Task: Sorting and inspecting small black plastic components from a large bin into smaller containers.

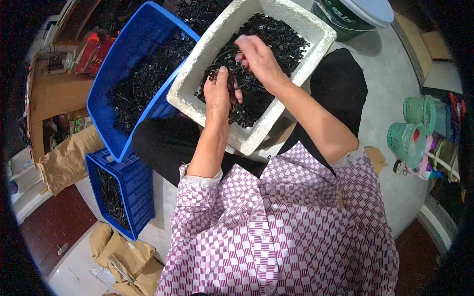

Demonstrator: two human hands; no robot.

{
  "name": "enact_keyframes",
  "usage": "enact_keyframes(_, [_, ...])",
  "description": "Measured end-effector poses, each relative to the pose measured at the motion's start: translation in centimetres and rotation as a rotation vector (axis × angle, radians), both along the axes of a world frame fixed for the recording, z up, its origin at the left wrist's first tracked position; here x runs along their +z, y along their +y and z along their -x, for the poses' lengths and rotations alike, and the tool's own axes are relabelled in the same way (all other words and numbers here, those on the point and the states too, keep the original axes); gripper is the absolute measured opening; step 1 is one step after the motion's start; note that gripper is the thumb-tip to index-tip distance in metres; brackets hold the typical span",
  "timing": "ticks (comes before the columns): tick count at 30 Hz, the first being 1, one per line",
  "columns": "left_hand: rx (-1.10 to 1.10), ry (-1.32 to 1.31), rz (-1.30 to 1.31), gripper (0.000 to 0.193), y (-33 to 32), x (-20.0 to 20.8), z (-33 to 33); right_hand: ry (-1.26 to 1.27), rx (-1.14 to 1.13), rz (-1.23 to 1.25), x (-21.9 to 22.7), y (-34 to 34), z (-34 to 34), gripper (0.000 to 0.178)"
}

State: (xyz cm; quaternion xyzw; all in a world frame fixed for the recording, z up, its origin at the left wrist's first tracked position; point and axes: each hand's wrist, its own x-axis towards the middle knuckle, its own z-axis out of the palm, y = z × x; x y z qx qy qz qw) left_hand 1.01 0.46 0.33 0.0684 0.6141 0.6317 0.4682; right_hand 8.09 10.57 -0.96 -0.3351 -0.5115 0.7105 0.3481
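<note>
My black-trousered legs [340,81] lay to either side of the white foam box [316,44], which sat askew in front of me, probably so both hands could work over it without stretching; my left hand [216,96] was above its near-left part, thumb and fingers closed around a bunch of small black parts [235,81], most likely to keep them gathered; my right hand [259,59] hung just beyond it, fingers curled, though I cannot tell whether they pinched a piece; a loose heap of similar black pieces [284,39] covered the box's floor beneath both hands. To my left stood the blue tub [103,84], holding more black pieces, near enough, I judge, for an easy reach; a smaller blue crate [143,185] stood just beside it; farther off were a green bucket [333,19] and, well to my right, green plastic baskets [407,140].
</note>
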Motion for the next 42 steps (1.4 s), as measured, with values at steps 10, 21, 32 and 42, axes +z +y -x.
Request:
enact_keyframes(10, [-0.139, 0.087, -0.033, 0.02, 0.1, 0.8, 0.0, -0.031, -0.066, -0.016, -1.0, 2.3, -0.1, 0.008])
enact_keyframes(21, [-0.234, 0.195, 0.021, 0.018, -0.9, 0.4, -0.8, 0.126, -0.186, 0.263, -1.4, 6.0, -1.3, 0.009])
enact_keyframes(32, [-0.161, 1.035, 0.026, 0.017, -1.6, -1.4, 0.7, -0.322, 0.42, -0.001, 0.6, 2.4, -2.1, 0.022])
enact_keyframes(42, [-0.317, 0.949, 0.038, 0.016, -1.0, -0.3, -1.1, -0.012, -0.046, 0.339, -1.5, 3.8, -1.7, 0.019])
